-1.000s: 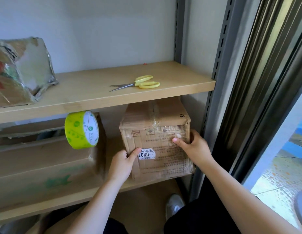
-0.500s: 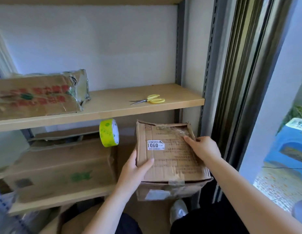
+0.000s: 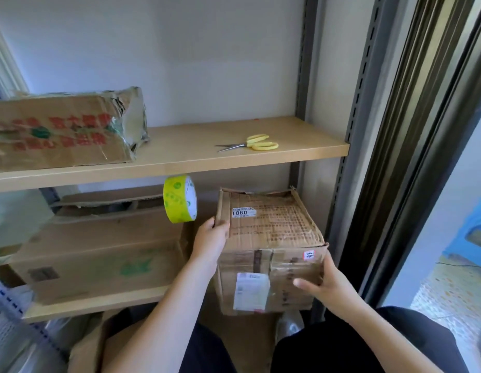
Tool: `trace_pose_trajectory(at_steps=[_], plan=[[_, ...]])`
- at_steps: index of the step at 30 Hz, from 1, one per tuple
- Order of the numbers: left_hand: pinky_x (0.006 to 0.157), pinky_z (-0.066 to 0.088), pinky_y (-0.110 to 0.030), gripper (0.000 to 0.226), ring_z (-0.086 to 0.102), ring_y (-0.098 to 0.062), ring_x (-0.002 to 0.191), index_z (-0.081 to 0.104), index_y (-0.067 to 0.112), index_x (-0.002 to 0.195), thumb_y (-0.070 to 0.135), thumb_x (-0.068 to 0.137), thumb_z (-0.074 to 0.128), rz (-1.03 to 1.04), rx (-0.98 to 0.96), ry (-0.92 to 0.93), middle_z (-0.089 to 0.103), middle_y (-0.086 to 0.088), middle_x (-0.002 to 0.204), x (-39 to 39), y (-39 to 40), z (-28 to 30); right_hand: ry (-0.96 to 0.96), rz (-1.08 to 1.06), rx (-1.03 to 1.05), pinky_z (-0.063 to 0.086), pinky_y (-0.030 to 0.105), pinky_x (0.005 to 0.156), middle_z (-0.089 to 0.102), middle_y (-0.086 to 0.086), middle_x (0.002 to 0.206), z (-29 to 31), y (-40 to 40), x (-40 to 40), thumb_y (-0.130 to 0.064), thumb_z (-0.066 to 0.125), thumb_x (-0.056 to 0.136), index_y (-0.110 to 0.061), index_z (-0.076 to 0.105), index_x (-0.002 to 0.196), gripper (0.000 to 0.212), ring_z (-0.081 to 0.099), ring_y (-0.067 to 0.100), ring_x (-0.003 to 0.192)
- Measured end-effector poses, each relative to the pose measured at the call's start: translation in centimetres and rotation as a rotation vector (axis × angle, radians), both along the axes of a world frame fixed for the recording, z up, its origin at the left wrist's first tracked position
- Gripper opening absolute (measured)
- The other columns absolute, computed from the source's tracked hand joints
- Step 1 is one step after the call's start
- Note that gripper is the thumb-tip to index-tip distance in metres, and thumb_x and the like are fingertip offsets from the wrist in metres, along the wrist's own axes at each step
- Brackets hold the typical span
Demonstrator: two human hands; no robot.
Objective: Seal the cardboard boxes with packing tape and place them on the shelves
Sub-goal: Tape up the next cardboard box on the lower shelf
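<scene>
Wooden upper shelf (image 3: 180, 162) against white wall; dark window frame right of it. Scissors (image 3: 250, 143) and crushed box (image 3: 64, 130) lie on it. Small cardboard box (image 3: 269, 249) held below the shelf, left hand (image 3: 211, 240) gripping its left edge, right hand (image 3: 324, 282) its front corner. Tape roll (image 3: 180, 199) under shelf edge, support unclear. Box print unreadable.

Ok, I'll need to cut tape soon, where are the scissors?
The scissors lie on the upper shelf, right of the big box.
</scene>
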State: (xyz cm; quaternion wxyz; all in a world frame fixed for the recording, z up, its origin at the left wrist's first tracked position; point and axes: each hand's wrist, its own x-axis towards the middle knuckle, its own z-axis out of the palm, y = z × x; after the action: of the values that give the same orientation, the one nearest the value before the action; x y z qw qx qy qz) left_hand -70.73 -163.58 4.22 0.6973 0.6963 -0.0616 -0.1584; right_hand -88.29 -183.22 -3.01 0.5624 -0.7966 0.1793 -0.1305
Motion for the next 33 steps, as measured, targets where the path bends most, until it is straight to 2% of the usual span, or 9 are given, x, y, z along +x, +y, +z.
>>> trace_pose_trajectory(at_steps=[3, 5, 8, 12, 16, 19, 24, 28, 33], plan=[[0.104, 0.046, -0.037, 0.070, 0.062, -0.015, 0.119, 0.056, 0.028, 0.136, 0.072, 0.082, 0.057, -0.179, -0.103, 0.047, 0.068, 0.003, 0.126, -1.0, 1.7, -1.0, -0.007, -0.246, 0.019, 0.049, 0.022, 0.083, 0.070, -0.014, 0.109, -0.4, -0.2, 2.0, -0.032, 0.077, 0.083, -0.031, 0.060, 0.121, 0.041, 0.064, 0.006, 0.103], [0.110, 0.036, -0.033, 0.096, 0.053, -0.006, 0.127, 0.039, 0.039, 0.147, 0.085, 0.065, 0.062, -0.344, 0.079, -0.023, 0.060, 0.017, 0.135, -2.5, 3.5, -3.1, 0.019, -0.286, 0.038, 0.050, 0.029, 0.088, 0.070, -0.013, 0.107, -0.7, -0.5, 2.7, -0.036, 0.073, 0.086, -0.032, 0.062, 0.118, 0.034, 0.065, 0.011, 0.104], [0.099, 0.037, -0.021, 0.079, 0.051, 0.002, 0.119, 0.029, 0.041, 0.143, 0.056, 0.080, 0.074, -0.369, 0.336, -0.130, 0.057, 0.024, 0.130, -3.5, 3.9, -6.3, 0.035, -0.305, 0.001, 0.048, 0.030, 0.087, 0.069, -0.009, 0.107, -0.4, -0.3, 3.0, -0.037, 0.070, 0.089, -0.029, 0.063, 0.118, 0.031, 0.063, 0.013, 0.102], [0.091, 0.048, -0.023, 0.041, 0.059, -0.008, 0.116, 0.051, 0.032, 0.133, 0.044, 0.094, 0.061, -0.073, 0.445, -0.299, 0.062, 0.018, 0.121, -3.4, 2.8, -6.4, 0.001, -0.335, -0.090, 0.045, 0.020, 0.070, 0.069, -0.010, 0.094, 1.2, 0.0, 2.4, -0.037, 0.069, 0.090, -0.022, 0.070, 0.108, 0.024, 0.062, 0.005, 0.088], [0.081, 0.060, -0.034, 0.029, 0.066, 0.003, 0.094, 0.067, 0.032, 0.115, 0.049, 0.094, 0.058, 0.054, 0.407, -0.498, 0.072, 0.020, 0.106, -4.2, 3.4, -5.0, -0.022, -0.419, -0.210, 0.047, 0.029, 0.059, 0.068, -0.004, 0.072, 3.1, 0.4, 1.0, -0.050, 0.068, 0.087, -0.009, 0.068, 0.077, 0.042, 0.064, 0.015, 0.072], [0.084, 0.057, -0.029, 0.028, 0.065, 0.006, 0.097, 0.065, 0.040, 0.120, 0.050, 0.096, 0.054, 0.066, 0.258, -0.588, 0.071, 0.025, 0.106, -5.7, 3.5, -2.9, -0.031, -0.504, -0.251, 0.035, 0.032, 0.052, 0.060, 0.002, 0.058, 5.3, 0.7, 0.0, -0.059, 0.064, 0.085, -0.003, 0.055, 0.062, 0.062, 0.054, 0.020, 0.058], [0.108, 0.042, -0.035, 0.052, 0.050, 0.000, 0.130, 0.026, 0.050, 0.150, 0.039, 0.102, 0.046, -0.202, -0.087, -0.305, 0.053, 0.025, 0.140, -7.2, 3.4, -2.4, 0.042, -0.509, -0.352, 0.038, 0.028, 0.050, 0.066, 0.001, 0.062, 8.6, 1.0, -0.4, -0.063, 0.053, 0.091, -0.014, 0.069, 0.065, 0.058, 0.062, 0.019, 0.062], [0.111, 0.042, -0.047, 0.048, 0.054, -0.008, 0.128, 0.025, 0.058, 0.147, 0.046, 0.103, 0.041, -0.159, -0.084, -0.070, 0.056, 0.022, 0.139, -6.3, 2.7, -4.0, 0.244, -0.435, -0.537, 0.034, 0.025, 0.050, 0.061, 0.000, 0.068, 9.0, -0.1, 1.5, -0.048, 0.037, 0.103, -0.015, 0.065, 0.075, 0.051, 0.051, 0.015, 0.060], [0.099, 0.050, -0.040, 0.043, 0.060, -0.014, 0.120, 0.033, 0.053, 0.145, 0.050, 0.103, 0.036, -0.056, -0.042, 0.054, 0.060, 0.014, 0.134, -4.6, 1.3, -4.1, 0.192, -0.288, -0.291, 0.042, 0.029, 0.073, 0.063, -0.001, 0.094, 7.3, -0.8, 3.4, -0.040, 0.037, 0.105, -0.021, 0.058, 0.099, 0.028, 0.054, 0.017, 0.080]])
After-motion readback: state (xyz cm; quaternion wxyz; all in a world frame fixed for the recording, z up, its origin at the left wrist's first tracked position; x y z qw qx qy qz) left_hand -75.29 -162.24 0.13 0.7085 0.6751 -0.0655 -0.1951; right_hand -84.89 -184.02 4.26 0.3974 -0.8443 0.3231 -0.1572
